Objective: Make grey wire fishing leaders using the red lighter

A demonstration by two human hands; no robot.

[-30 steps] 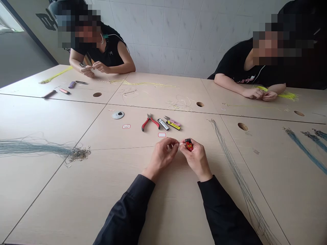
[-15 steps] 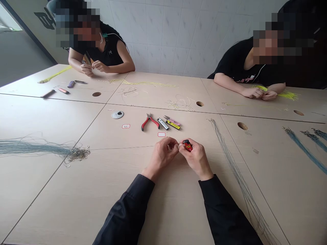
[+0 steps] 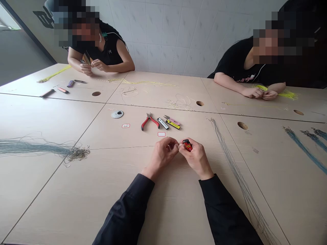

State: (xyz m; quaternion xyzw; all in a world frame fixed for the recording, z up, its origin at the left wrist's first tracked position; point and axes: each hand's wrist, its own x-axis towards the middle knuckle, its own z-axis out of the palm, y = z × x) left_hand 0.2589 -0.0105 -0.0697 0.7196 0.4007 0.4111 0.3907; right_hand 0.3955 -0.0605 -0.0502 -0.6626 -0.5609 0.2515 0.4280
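Observation:
My left hand [image 3: 166, 149] is closed in a pinch at the middle of the table. A thin cord [image 3: 122, 147] runs to it from the left, out of the grey-blue bundle with metal ends [image 3: 78, 153]. In my right hand [image 3: 195, 154] is a red lighter with a black top [image 3: 187, 145], held against the palm. The fingertips of both hands meet; what is pinched between them is too small to make out. Just beyond the hands lie red-handled pliers [image 3: 150, 121], a white lighter [image 3: 162, 124], a yellow lighter [image 3: 173, 124] and pink thread snips [image 3: 173, 120].
A strand bundle [image 3: 230, 163] stretches along my right, with more blue bundles [image 3: 304, 148] farther right. Round holes [image 3: 242, 126] pierce the table. A metal cap [image 3: 117, 114] lies left of the pliers. Across from me two people handle yellow cords [image 3: 143, 82].
My hands keep almost the same pose. The object held by the person at the far left has tilted slightly; otherwise the view has only shifted a little.

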